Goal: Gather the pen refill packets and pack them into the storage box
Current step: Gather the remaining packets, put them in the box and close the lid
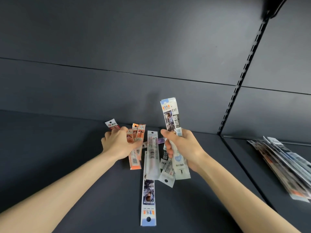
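Pen refill packets (150, 157) are judged light and slippery, best taken mid-length; a bundle (170, 115) is gripped in the curled right hand (183, 147), orange packets (134, 163) pinched by the left hand (117, 143)

A dark grey shelf (67, 165) meets a matching back panel (117, 39) crossed by a horizontal seam; a slotted upright (242, 76) rises from the shelf's far right corner.

- A shop: a slotted upright (242, 78) carries dark panelled display shelving.
- Left of it, barcoded, hang-hole refill packets (149, 190) lie on the shelf (50, 157).
- Right of it, a packet stack (286, 169).
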